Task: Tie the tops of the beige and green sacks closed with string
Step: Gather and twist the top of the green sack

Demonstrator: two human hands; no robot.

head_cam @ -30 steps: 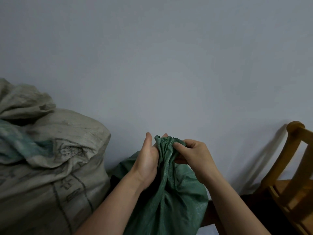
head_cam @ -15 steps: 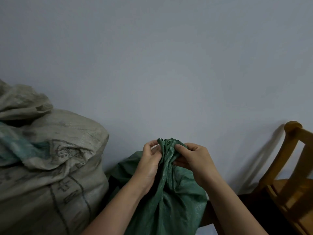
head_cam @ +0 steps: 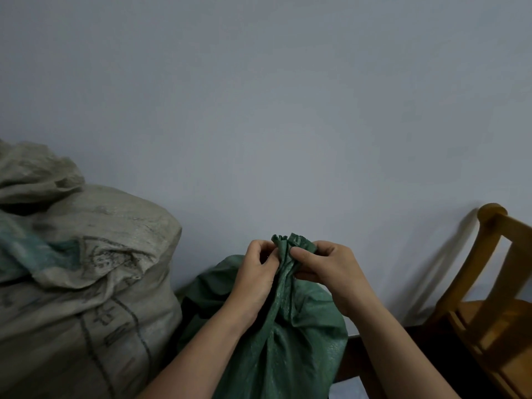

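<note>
A green woven sack stands low in the middle, its top bunched into a narrow neck that pokes up between my hands. My left hand grips the neck from the left with curled fingers. My right hand pinches the gathered top from the right, thumb pressed on the folds. A large beige sack with printed markings stands at the left, its top loose and crumpled. No string shows in view.
A plain grey wall fills the background right behind the sacks. A wooden chair stands at the right edge, close to the green sack. Another crumpled beige sack top lies at the far left.
My left fingers have curled from nearly straight to a tight grip on the neck. Both hands have closed in on the bunched top, which is now gathered narrower.
</note>
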